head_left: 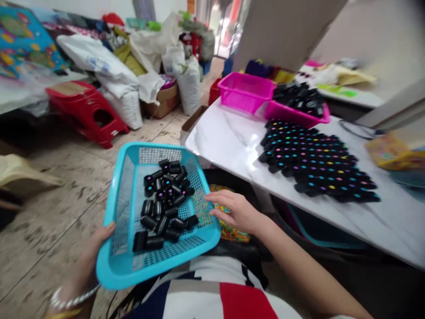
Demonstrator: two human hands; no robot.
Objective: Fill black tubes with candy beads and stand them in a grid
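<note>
A turquoise plastic basket [124, 186] is held tilted above my lap, with several short black cylindrical pieces [162, 223] lying loose in it. Some of these pieces show a small coloured dot on one end. My left hand [96, 248] grips the basket's left rim, thumb on top and the other fingers hidden underneath. By the right rim is my right hand [232, 210], its fingers stretched out at the edge; whether they touch it is hard to tell. Similar black pieces with coloured dots [315, 159] lie in close rows on the white table to the right.
On the white table [229, 137] stand a pink basket [245, 91] and another pink basket [292, 113] heaped with black pieces. Tiny multicoloured bits [232, 230] lie below the turquoise basket's right side. A red stool [86, 110] and white sacks [189, 84] stand on the floor.
</note>
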